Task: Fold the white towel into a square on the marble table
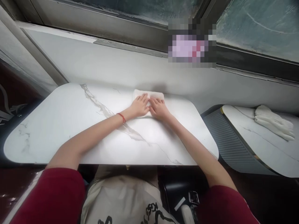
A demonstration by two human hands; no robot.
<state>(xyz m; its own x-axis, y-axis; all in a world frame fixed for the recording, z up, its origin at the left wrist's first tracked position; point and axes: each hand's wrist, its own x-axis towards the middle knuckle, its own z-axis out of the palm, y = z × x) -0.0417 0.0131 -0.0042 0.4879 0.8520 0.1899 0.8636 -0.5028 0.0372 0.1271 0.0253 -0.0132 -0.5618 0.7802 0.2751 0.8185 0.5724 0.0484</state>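
Note:
A small folded white cloth [149, 93] lies at the far edge of a white marble-patterned table [70, 124], close to the wall. My left hand [139, 105] rests flat on the cloth's left half, fingers stretched out. My right hand [158, 107] lies flat on its right half, fingers also extended, the two hands almost touching. A red string bracelet [121, 117] circles my left wrist. Both forearms reach across the table from red sleeves.
A white wall and window sill [116, 46] rise right behind the table. To the right stands a second marble table [268, 146] with a crumpled white cloth [273, 122] on it. A dark ribbed chair back [224, 140] sits between the tables.

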